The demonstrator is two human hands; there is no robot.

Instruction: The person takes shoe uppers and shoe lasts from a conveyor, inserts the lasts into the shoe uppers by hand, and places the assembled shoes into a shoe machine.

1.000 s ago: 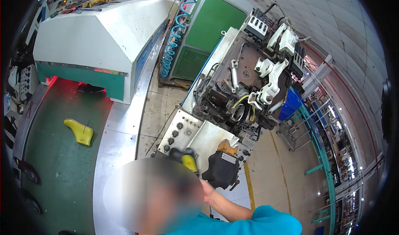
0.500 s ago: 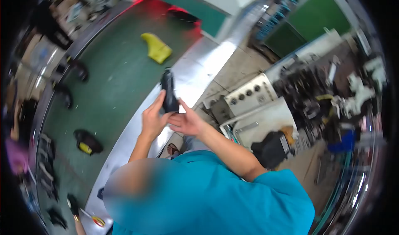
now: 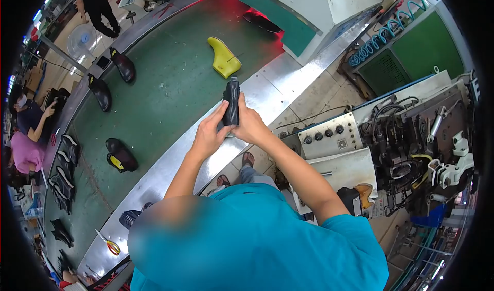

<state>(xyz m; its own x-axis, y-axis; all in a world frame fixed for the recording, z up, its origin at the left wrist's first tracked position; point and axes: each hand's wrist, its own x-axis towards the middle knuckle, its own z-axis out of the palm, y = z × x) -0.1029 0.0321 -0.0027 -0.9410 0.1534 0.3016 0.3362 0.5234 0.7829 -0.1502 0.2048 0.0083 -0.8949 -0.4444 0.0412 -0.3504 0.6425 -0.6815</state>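
Between my two hands, above the metal edge of the belt, is a black shoe upper (image 3: 232,103), held with its narrow end pointing away from me. My left hand (image 3: 208,132) grips its left side near the close end, thumb toward the middle. On the right side, my right hand (image 3: 251,121) is closed round it, with part of the fingers hidden behind the upper. A yellow boot-shaped last (image 3: 224,57) lies on the green belt (image 3: 159,95), just beyond the upper and apart from my hands.
Black shoes (image 3: 122,64) lie along the belt's far side, and another with yellow inside (image 3: 121,155) lies nearer. Scissors (image 3: 109,243) rest on the metal edge (image 3: 170,170). A machine with knobs (image 3: 329,136) stands at right; a white-green housing (image 3: 309,13) spans the belt. Co-workers (image 3: 33,116) are across.
The view has shifted and become sharper. My right hand has moved up along the upper's right side and closed round it; before, its fingers were spread under the near end.
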